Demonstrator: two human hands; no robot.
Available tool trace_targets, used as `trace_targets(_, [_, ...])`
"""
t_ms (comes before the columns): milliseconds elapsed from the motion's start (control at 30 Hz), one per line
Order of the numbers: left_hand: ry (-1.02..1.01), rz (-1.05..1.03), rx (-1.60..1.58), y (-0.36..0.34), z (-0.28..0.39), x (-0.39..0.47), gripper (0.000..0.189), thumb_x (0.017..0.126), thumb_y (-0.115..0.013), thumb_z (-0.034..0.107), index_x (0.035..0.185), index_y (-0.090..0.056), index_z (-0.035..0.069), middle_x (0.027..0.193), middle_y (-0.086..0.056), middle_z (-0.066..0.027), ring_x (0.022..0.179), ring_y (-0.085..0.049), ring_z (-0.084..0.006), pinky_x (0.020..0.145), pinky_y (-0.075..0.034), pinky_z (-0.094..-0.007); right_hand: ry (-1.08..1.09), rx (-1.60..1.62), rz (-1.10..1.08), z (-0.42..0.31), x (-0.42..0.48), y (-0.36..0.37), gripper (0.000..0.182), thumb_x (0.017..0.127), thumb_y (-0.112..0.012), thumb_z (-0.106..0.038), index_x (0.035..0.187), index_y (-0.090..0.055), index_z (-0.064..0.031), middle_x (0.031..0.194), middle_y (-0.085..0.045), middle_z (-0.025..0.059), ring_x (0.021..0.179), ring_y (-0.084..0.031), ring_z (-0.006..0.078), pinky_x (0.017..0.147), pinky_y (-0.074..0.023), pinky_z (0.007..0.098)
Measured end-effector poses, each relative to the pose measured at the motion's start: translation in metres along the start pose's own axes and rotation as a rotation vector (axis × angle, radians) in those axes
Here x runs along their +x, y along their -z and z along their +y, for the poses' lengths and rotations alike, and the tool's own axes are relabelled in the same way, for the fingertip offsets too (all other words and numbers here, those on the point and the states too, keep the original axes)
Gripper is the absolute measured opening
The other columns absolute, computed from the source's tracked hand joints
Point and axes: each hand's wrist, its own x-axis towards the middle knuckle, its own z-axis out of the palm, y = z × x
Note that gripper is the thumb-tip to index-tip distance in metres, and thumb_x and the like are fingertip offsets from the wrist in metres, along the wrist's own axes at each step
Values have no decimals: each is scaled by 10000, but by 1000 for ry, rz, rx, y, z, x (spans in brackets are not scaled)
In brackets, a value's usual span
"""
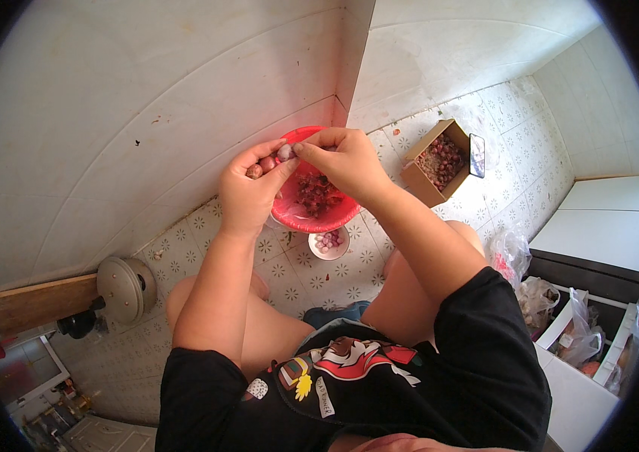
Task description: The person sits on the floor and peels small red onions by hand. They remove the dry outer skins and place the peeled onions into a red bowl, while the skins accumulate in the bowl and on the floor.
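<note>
My left hand [251,189] holds several small shallots [267,164] in its palm and pinches a pale purple shallot [285,152] between thumb and finger. At that same shallot are the fingertips of my right hand [348,164], touching it from the right. Both hands are above a red plastic basin [348,216], which contains dark red skins [316,195]; part of the basin is hidden by the hands. Just below it on the tiled floor stands a white bowl [329,253] with several peeled shallots [328,240].
A cardboard box [429,186] of unpeeled shallots stands at the right, a phone [476,155] at its edge. A wall [184,85] rises beyond the basin. At left are a metal pot lid [120,290] and wooden board [42,302]; at right, an open drawer [562,322] holds plastic bags.
</note>
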Motion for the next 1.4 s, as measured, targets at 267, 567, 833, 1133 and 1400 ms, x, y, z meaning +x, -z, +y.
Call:
trace_targets(267, [-41, -27, 108, -2, 0, -1, 234, 880, -800, 9, 1103, -742, -34, 794, -543, 102, 693, -441, 6, 616, -387, -160, 284, -196, 54, 4, -3, 0, 214, 838, -732, -161, 907, -766, 38, 796, -740, 170, 682, -684, 178, 669, -558, 337])
trace_targets(567, [235, -51, -210, -2, 12, 3, 289, 893, -798, 95, 1156, -722, 1, 841, -656, 39, 675, -517, -20, 558, -416, -184, 474, -360, 195, 7, 1, 0, 146, 784, -758, -132, 834, -748, 5, 783, -678, 123, 702, -673, 301, 635, -551, 403])
trace_targets(833, [359, -82, -298, 8, 3, 5, 192, 927, -764, 142, 1081, -730, 30, 894, -708, 16, 696, -549, -39, 552, -401, -203, 932, -629, 198, 5, 1, 3, 138, 717, -771, -51, 843, -720, -34, 795, -629, 92, 692, -639, 299, 594, -537, 372])
trace_targets(1133, [362, -168, -401, 9, 7, 5, 217, 956, -701, 98, 1157, -699, 16, 992, -698, -10, 776, -549, -53, 562, -397, -195, 389, -143, 148, 1, -1, -1, 138, 819, -759, -118, 853, -741, 15, 786, -700, 112, 687, -672, 226, 624, -537, 348])
trace_targets(1400, [359, -184, -577, 13, 9, 7, 316, 996, -614, 61, 1308, -614, 12, 1118, -671, -43, 814, -535, -72, 548, -401, -155, 178, -54, 170, -1, 3, 10, 206, 890, -723, -160, 960, -769, 28, 856, -758, 119, 729, -673, 156, 701, -542, 314])
